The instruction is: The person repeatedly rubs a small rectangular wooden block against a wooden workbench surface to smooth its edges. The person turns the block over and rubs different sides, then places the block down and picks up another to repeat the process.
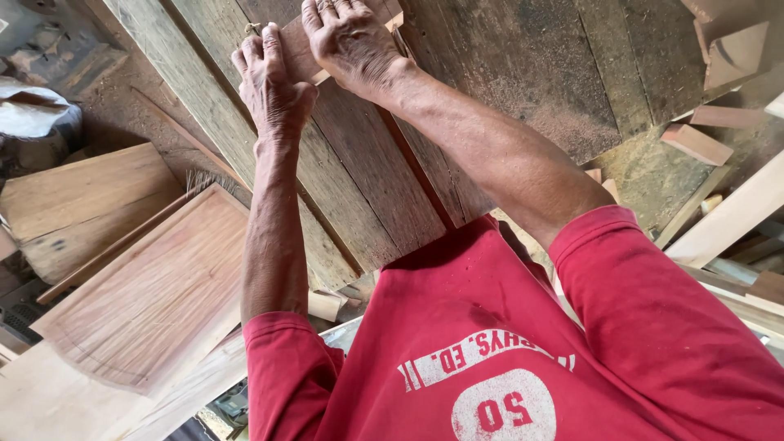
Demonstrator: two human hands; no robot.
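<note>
Both my hands reach forward over a rough plank workbench point(506, 73) dusted with sawdust. My left hand point(273, 86) grips the near end of a small reddish wooden piece point(300, 53) lying on the planks. My right hand point(349, 41) presses down on the same piece from above, fingers curled over its far part. Most of the piece is hidden under the hands, and only its pale cut edge shows between them. My red short-sleeved shirt point(506, 343) fills the lower right.
A carved wooden panel point(155, 298) and a plain board point(82, 204) lean at the left below the bench. Offcut blocks point(696, 144) and pale slats point(735, 214) lie at the right. A crumpled sheet point(33, 114) sits at the far left on a dirt floor.
</note>
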